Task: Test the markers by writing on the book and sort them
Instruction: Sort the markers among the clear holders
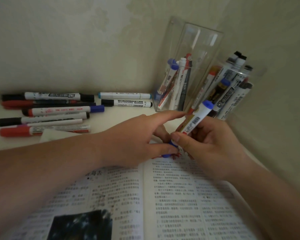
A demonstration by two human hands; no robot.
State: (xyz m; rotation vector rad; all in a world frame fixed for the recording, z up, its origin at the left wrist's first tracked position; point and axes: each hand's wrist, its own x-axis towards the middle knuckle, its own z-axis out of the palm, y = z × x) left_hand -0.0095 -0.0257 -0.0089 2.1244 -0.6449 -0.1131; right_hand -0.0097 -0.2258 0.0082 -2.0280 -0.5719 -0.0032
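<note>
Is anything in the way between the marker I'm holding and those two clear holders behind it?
Nothing visible does. The marker in your right hand is just in front of the right holder, which is crowded with markers; the left holder has room.

This looks like a study desk set into the corner of a room, probably at home, though that cannot be told for sure. Two walls (76, 40) covered in pale, faintly patterned paper meet behind a cream tabletop (121, 115). An open book (171, 196) with printed columns and a dark photo lies at the front. Loose markers (47, 111) lie in a row on the left, and two clear holders (197, 40) packed with more stand in the corner. The light is dim and indoor.
</note>
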